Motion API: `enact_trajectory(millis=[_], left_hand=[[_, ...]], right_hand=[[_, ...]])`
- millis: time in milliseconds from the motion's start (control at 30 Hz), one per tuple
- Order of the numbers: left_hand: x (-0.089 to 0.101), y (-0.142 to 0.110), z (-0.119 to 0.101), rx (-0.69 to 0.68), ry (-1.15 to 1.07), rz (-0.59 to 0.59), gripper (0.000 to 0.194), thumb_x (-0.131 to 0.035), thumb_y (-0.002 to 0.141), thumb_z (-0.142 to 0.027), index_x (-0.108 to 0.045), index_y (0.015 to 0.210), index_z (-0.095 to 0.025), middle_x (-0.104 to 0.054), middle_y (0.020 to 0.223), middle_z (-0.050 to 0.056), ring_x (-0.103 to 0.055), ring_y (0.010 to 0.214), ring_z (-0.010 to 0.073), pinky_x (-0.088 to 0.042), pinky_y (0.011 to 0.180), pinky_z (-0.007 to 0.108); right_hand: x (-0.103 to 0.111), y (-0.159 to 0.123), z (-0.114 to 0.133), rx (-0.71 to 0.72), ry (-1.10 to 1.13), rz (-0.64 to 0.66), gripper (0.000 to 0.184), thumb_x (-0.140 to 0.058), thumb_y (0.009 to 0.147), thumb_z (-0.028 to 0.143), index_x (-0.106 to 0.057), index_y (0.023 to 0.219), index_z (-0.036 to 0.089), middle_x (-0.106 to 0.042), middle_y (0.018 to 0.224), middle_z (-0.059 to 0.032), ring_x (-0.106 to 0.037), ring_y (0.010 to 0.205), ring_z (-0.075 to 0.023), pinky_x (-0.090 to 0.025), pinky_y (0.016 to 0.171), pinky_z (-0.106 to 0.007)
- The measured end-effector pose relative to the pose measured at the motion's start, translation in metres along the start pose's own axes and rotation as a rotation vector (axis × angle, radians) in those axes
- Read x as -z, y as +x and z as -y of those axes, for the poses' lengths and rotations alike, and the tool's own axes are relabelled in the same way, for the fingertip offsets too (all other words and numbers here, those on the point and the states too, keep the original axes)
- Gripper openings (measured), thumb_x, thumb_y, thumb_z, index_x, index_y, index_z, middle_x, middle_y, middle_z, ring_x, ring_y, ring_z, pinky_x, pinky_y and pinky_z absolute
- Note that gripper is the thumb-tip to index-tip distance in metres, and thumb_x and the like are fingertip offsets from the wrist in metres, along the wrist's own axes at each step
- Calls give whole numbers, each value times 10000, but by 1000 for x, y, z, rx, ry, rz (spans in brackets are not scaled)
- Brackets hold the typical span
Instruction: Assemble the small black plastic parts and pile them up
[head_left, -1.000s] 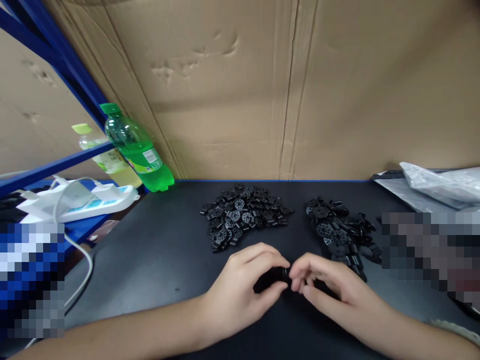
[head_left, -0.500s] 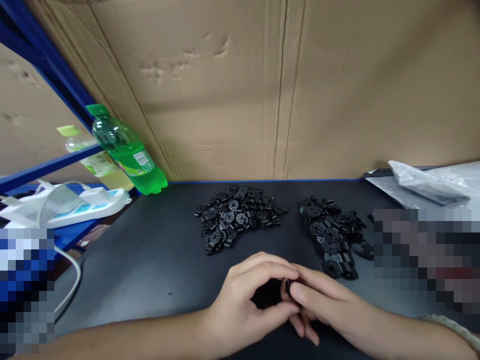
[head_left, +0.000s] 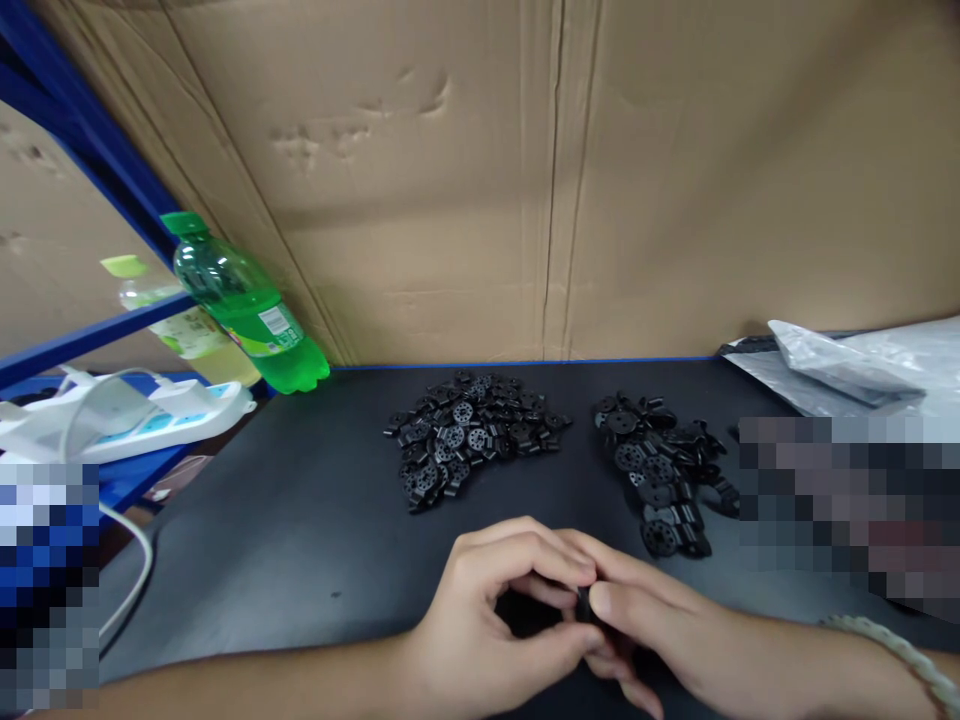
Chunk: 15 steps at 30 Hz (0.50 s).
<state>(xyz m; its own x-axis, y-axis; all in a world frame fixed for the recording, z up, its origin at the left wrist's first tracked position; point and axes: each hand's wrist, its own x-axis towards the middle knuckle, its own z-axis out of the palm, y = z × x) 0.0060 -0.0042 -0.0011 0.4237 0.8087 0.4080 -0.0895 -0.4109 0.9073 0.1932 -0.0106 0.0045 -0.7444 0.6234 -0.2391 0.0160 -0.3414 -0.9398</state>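
Near the front of the black table, my left hand [head_left: 502,610] and my right hand [head_left: 645,610] meet at their fingertips. Between them is a small black plastic part [head_left: 584,603], mostly covered by the fingers; its exact shape is hidden. Thumb and fingers of both hands close on it. Beyond my left hand lies a pile of black round parts with holes [head_left: 457,440]. A second, smaller pile of black parts [head_left: 660,470] lies just past my right hand.
A green bottle [head_left: 247,310] and a pale yellow bottle [head_left: 176,325] lean by the blue frame at left. A white power strip [head_left: 172,415] with a cable [head_left: 142,580] sits below them. Grey plastic bags [head_left: 847,370] lie at right. Cardboard [head_left: 412,200] stands behind the table [head_left: 270,520].
Both hands have lowered slightly, and the left fingertips and thumb now sit a little differently around the small black part. The view has shifted slightly; the piles look unchanged.
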Motion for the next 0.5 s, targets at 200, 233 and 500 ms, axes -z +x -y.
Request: enact_trajectory(millis=[200,233,500], left_hand=[[0,0,1,17,9,11,259,-826,651,-27,-752,880,-123,-736,862,102,-716,734,166,-613,642,206],[0,0,1,23,6,19,263,-829,646,-29,-748,878,-124,-735,868,101,-713,738,162,-608,642,199],[4,1,4,101,-144,-36,271,-644,744,62,-621,879,-172,-652,899,32,-692,856,144,-580,703,197]], right_hand=[[-1,-2,2,6,-40,1,421,-417,972,537,-490,1217,204,-392,799,35,-393,666,-108,-417,546,-191],[0,-2,1,2,-39,1,404,-416,977,520,-492,1220,206,-397,807,31,-400,671,-108,-421,550,-190],[9,9,-7,81,232,38,395,-482,888,387,-504,1229,189,-441,778,19,-439,654,-120,-495,529,-213]])
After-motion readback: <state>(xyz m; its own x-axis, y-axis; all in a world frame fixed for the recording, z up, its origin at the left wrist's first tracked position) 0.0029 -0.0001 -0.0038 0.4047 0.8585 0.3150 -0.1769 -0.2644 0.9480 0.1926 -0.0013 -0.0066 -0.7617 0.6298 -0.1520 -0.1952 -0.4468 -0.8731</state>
